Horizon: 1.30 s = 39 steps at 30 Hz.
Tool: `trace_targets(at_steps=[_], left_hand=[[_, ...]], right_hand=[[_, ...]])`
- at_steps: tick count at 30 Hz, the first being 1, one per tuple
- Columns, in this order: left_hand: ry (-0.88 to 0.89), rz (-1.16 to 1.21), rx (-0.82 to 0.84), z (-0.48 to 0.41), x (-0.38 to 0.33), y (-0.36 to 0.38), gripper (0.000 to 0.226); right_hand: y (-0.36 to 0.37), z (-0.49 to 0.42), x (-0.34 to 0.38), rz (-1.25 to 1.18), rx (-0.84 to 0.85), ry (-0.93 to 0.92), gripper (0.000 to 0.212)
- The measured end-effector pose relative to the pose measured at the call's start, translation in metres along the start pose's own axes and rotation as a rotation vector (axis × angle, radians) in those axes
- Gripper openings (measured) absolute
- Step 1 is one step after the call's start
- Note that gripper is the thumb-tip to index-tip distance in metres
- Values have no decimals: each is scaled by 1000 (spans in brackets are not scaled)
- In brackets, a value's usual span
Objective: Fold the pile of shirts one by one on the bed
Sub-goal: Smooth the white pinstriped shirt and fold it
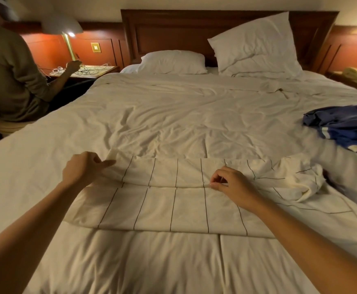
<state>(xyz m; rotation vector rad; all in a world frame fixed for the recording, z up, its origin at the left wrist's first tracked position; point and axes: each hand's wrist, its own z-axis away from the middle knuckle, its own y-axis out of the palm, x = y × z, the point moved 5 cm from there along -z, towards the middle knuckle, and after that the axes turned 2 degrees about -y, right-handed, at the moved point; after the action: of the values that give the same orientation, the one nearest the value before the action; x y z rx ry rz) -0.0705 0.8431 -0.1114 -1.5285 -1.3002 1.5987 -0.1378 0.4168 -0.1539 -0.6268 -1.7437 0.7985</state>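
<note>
1. Left grip [84,169]: fingers curled, with thumb and forefinger clamped on the left end of the turned-over edge of the striped shirt [173,209].
2. Right grip [226,182]: fingers curled, with fingertips pinching the same fold line, right of centre.
3. Striped shirt: white fabric with thin dark lines. It lies spread across the near part of the bed [173,115], between the two forearms.
4. Fold condition: the far band of the shirt is turned over toward the person. This forms a raised crease that runs from one grip to the other.
5. Right end of the shirt: bunched and crumpled beyond the right grip.
6. Blue garments [343,128]: a loose heap at the right edge of the bed, apart from the striped shirt.
7. Pillows: one flat pillow [173,61] and one propped pillow [256,45], both against the wooden headboard [173,28].
8. Left of the bed: a second person [7,71] sits facing away. One hand reaches to a nightstand [92,71] that carries tangled cables, under a lit lamp [67,26].
</note>
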Motion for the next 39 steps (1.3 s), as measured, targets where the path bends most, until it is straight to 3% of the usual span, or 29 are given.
trace_targets(at_steps=[2,6,9,12,14,16,18,20,22,26,30,34,39], left_hand=[[-6,-20,85,3,5,8,44],[47,105,-1,7,7,6,23],[33,151,22,2,6,-3,25],[36,21,102,-4,6,-4,39],[85,-87,10,-4,-2,-1,53],[209,-93,-63,5,-25,8,66],[385,-183,99,16,-52,36,86],[450,-312,313,23,-61,73,111],[351,-347,382,18,-53,92,110],[256,-421,366,2,-46,96,99],[139,-494,391,-5,-58,99,98],[147,-293,375,19,-106,112,109],[560,111,424,93,-235,147,79]], right_hand=[[3,2,0,-9,17,8,11],[2,2,1,-3,-22,25,13],[-1,0,4,-16,-42,32,14],[-2,-1,3,-15,-36,62,16],[-4,-5,2,2,-90,63,11],[-4,-14,1,73,-125,79,25],[5,-25,-6,198,-13,216,48],[20,-30,-17,387,154,367,61],[29,-28,-24,485,195,456,67],[28,-17,-25,548,71,598,76],[19,-22,-30,538,123,570,75],[-50,-10,-44,435,100,359,42],[-149,61,-107,385,-45,323,32]])
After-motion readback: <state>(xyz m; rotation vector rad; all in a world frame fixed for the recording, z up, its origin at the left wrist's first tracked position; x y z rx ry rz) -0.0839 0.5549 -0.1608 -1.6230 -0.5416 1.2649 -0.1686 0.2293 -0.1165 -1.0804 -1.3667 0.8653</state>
